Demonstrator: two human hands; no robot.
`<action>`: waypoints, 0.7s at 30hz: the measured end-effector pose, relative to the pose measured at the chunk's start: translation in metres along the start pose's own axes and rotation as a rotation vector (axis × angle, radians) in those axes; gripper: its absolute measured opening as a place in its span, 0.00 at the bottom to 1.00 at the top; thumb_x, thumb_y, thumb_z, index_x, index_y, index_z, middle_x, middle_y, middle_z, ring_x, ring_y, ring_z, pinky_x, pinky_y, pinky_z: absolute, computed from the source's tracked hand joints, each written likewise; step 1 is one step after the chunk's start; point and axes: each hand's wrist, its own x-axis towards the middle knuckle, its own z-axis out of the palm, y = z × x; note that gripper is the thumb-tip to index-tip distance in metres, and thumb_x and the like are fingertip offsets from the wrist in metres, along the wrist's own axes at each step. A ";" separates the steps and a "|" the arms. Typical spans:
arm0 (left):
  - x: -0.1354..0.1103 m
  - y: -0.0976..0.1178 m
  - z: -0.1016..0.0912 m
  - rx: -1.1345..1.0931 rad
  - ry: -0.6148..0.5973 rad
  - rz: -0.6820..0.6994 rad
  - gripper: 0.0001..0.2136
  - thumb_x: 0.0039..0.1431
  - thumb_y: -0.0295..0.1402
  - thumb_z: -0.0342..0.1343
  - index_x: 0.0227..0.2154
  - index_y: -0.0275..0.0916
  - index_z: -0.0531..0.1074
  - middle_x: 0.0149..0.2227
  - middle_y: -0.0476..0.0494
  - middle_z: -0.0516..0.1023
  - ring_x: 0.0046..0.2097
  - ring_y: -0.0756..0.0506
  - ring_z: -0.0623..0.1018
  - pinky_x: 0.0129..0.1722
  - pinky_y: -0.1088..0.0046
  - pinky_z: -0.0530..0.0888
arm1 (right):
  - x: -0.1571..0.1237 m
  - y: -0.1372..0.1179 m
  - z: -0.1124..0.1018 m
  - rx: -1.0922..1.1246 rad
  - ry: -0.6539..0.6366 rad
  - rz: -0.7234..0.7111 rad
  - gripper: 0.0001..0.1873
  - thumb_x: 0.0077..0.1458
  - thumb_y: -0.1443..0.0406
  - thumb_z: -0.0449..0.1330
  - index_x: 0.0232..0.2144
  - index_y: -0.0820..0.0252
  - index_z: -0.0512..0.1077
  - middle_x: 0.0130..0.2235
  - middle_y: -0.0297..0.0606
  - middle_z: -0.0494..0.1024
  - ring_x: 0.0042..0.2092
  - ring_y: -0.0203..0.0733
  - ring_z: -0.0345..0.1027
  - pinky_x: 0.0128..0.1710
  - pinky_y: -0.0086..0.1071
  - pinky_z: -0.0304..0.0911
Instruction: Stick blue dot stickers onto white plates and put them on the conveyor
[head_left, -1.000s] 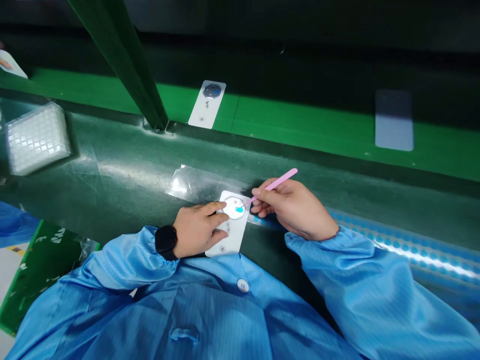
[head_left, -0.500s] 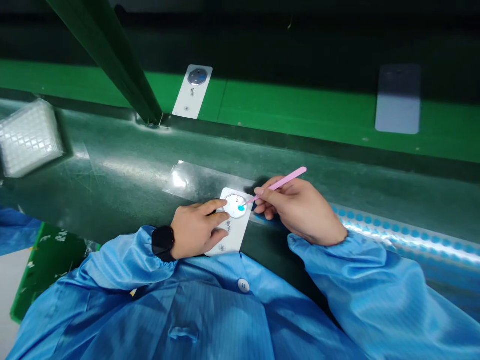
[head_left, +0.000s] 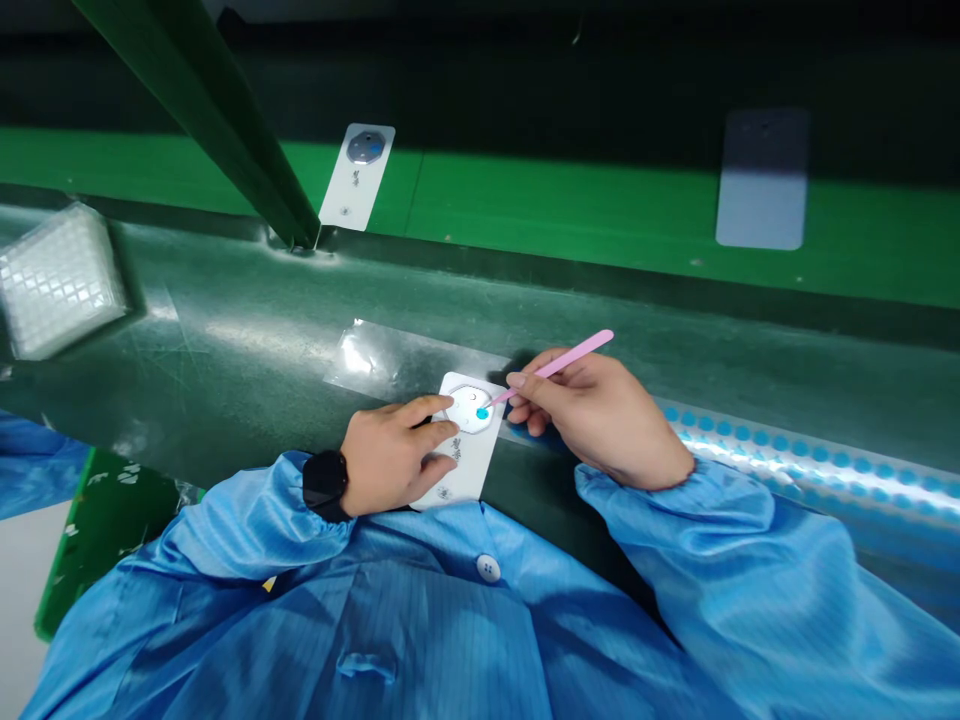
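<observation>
A white phone back cover (head_left: pixel 469 462) lies on the dark green bench in front of me, its round camera ring (head_left: pixel 469 405) facing up. My left hand (head_left: pixel 394 455) presses on the cover, thumb and forefinger beside the ring. My right hand (head_left: pixel 600 415) pinches a thin pink stick (head_left: pixel 561 364). The stick's tip touches a small blue round sticker (head_left: pixel 482 413) on the ring. A black watch (head_left: pixel 325 482) sits on my left wrist.
A clear film sheet (head_left: pixel 390 362) lies behind the cover. A strip of blue dot stickers (head_left: pixel 795 450) runs off to the right. On the green conveyor behind ride a white cover (head_left: pixel 357 175) and a grey cover (head_left: pixel 762 180). A white grid tray (head_left: pixel 56 280) stands at left, beside a slanted green post (head_left: pixel 225 130).
The two covers on the conveyor have drifted to the left. My hands and the pink stick stay on the camera ring, almost unmoved.
</observation>
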 end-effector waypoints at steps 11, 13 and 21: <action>0.000 0.002 -0.002 0.034 -0.010 -0.028 0.15 0.57 0.41 0.57 0.46 0.45 0.74 0.53 0.47 0.73 0.41 0.46 0.79 0.34 0.70 0.77 | -0.001 -0.004 0.002 -0.032 0.009 0.014 0.11 0.52 0.61 0.65 0.24 0.61 0.71 0.20 0.37 0.76 0.19 0.34 0.66 0.17 0.27 0.63; 0.000 0.002 0.000 0.034 0.010 -0.025 0.14 0.57 0.41 0.57 0.45 0.44 0.74 0.50 0.46 0.74 0.40 0.47 0.78 0.33 0.70 0.76 | -0.001 -0.004 0.002 -0.041 0.012 0.021 0.10 0.53 0.62 0.65 0.24 0.61 0.71 0.20 0.38 0.76 0.19 0.34 0.66 0.18 0.27 0.63; 0.008 0.006 0.001 0.066 -0.021 0.025 0.15 0.63 0.42 0.52 0.47 0.42 0.73 0.44 0.42 0.71 0.41 0.44 0.73 0.40 0.63 0.75 | -0.001 -0.002 0.002 -0.075 0.009 -0.013 0.11 0.52 0.61 0.64 0.24 0.61 0.71 0.20 0.37 0.76 0.18 0.34 0.66 0.17 0.26 0.63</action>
